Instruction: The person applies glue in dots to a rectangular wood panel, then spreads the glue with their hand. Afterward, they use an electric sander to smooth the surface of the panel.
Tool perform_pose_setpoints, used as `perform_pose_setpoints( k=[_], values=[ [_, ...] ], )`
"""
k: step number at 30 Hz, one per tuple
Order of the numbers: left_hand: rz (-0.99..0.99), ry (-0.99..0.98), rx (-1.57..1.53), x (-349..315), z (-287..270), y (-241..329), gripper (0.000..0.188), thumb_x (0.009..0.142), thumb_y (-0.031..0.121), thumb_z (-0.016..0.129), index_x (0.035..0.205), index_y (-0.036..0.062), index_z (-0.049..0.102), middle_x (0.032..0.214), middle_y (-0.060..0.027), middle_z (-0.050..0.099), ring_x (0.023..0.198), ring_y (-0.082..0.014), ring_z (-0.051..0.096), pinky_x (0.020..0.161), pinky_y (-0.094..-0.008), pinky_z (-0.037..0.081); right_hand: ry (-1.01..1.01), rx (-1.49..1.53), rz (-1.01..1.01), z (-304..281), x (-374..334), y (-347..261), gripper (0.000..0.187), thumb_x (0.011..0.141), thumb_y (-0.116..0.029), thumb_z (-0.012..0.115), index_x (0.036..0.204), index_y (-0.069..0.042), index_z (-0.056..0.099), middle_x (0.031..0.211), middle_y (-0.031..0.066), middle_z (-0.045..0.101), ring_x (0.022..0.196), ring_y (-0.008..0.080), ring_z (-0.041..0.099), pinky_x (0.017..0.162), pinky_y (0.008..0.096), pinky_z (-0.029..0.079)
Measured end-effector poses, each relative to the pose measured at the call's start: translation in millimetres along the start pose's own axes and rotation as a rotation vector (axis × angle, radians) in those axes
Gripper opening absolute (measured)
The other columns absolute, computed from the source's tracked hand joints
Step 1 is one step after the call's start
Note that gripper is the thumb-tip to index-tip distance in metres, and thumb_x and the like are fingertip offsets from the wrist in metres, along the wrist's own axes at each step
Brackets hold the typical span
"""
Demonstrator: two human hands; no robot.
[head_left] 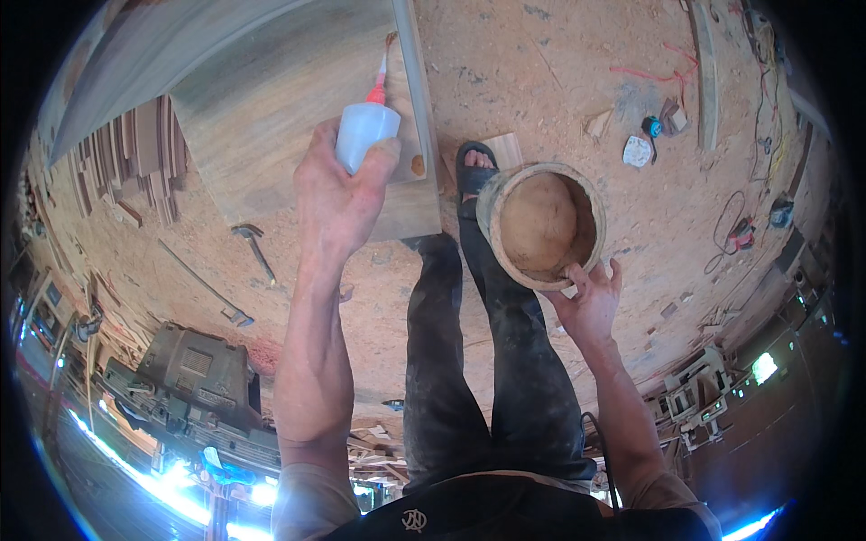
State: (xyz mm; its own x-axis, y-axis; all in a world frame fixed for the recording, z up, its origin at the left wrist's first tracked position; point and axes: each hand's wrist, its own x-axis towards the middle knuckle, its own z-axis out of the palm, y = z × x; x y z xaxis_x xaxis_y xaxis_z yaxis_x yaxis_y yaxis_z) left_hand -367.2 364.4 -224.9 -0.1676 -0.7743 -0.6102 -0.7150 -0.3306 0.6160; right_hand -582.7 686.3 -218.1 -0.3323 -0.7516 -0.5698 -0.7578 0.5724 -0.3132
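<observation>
My left hand (pixel 341 203) is wrapped round a white squeeze bottle (pixel 368 133) with a red collar and a long thin nozzle. The nozzle points away from me, its tip over a small dark spot near the right edge of a wooden panel (pixel 262 117). Whether the tip touches the wood, I cannot tell. A second brown spot (pixel 418 165) marks the panel nearer to me. In my right hand (pixel 588 302) is a round, dusty tub (pixel 488 216), gripped by its near rim. Light brown powder (pixel 539 221) lies heaped inside it.
On the dusty ground at left lie a hammer (pixel 255 248), a long thin-handled tool (pixel 207 284) and stacked wood strips (pixel 131 158). A dark machine (pixel 194 365) stands nearer. To the right are a blue-black round object (pixel 651 126), a long wooden beam (pixel 705 81) and cables (pixel 722 239).
</observation>
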Motion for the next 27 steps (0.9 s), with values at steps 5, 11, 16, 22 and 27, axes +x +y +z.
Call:
perform_pose_setpoints(
  k=[5, 11, 16, 22, 27],
  values=[
    [0.043, 0.006, -0.078, 0.3, 3.0, -3.3, 0.063, 0.092, 0.033, 0.079, 0.137, -0.0068, 0.06, 0.116, -0.0194, 0.073, 0.102, -0.0246, 0.072, 0.091, -0.0385, 0.058, 0.045, 0.014, 0.005, -0.4, 1.9, -2.7, 0.04, 0.076, -0.034, 0.095, 0.103, -0.013, 0.074, 0.111, 0.0105, 0.076, 0.11, 0.0319, 0.069, 0.118, 0.064, 0.034],
    [0.201, 0.068, -0.14, 0.0, 7.2, -3.4, 0.06, 0.09, 0.029, 0.08, 0.133, -0.0069, 0.06, 0.11, -0.0216, 0.076, 0.1, -0.0269, 0.075, 0.09, -0.0385, 0.058, 0.04, 0.018, 0.008, -2.7, 4.5, -3.2, 0.039, 0.076, -0.033, 0.096, 0.101, -0.013, 0.074, 0.113, 0.0094, 0.078, 0.11, 0.0314, 0.07, 0.119, 0.0632, 0.034],
    [0.18, 0.083, -0.058, 15.7, 5.6, 6.0, 0.062, 0.091, 0.036, 0.078, 0.132, -0.0076, 0.061, 0.107, -0.0271, 0.076, 0.1, -0.0335, 0.077, 0.089, -0.0408, 0.058, 0.016, 0.007, 0.018, -4.5, 5.6, -1.3, 0.039, 0.076, -0.032, 0.096, 0.103, -0.012, 0.075, 0.118, 0.011, 0.078, 0.118, 0.032, 0.069, 0.12, 0.0635, 0.033],
    [0.118, 0.095, 0.032, 37.7, 2.4, 14.6, 0.07, 0.086, 0.041, 0.076, 0.132, -0.0095, 0.061, 0.107, -0.0301, 0.076, 0.1, -0.0374, 0.077, 0.089, -0.0446, 0.059, -0.004, -0.016, 0.031, -8.0, 7.4, -0.9, 0.04, 0.077, -0.033, 0.095, 0.104, -0.012, 0.075, 0.12, 0.0112, 0.077, 0.118, 0.0325, 0.068, 0.12, 0.0637, 0.033],
    [0.03, 0.062, 0.062, 38.9, -0.8, 24.1, 0.069, 0.086, 0.04, 0.075, 0.132, -0.0099, 0.062, 0.107, -0.029, 0.076, 0.1, -0.0362, 0.077, 0.09, -0.0446, 0.059, -0.02, 0.007, 0.052, -10.2, 8.9, -0.7, 0.041, 0.077, -0.035, 0.095, 0.105, -0.012, 0.075, 0.12, 0.0113, 0.076, 0.117, 0.0327, 0.069, 0.12, 0.0636, 0.033]
  ],
)
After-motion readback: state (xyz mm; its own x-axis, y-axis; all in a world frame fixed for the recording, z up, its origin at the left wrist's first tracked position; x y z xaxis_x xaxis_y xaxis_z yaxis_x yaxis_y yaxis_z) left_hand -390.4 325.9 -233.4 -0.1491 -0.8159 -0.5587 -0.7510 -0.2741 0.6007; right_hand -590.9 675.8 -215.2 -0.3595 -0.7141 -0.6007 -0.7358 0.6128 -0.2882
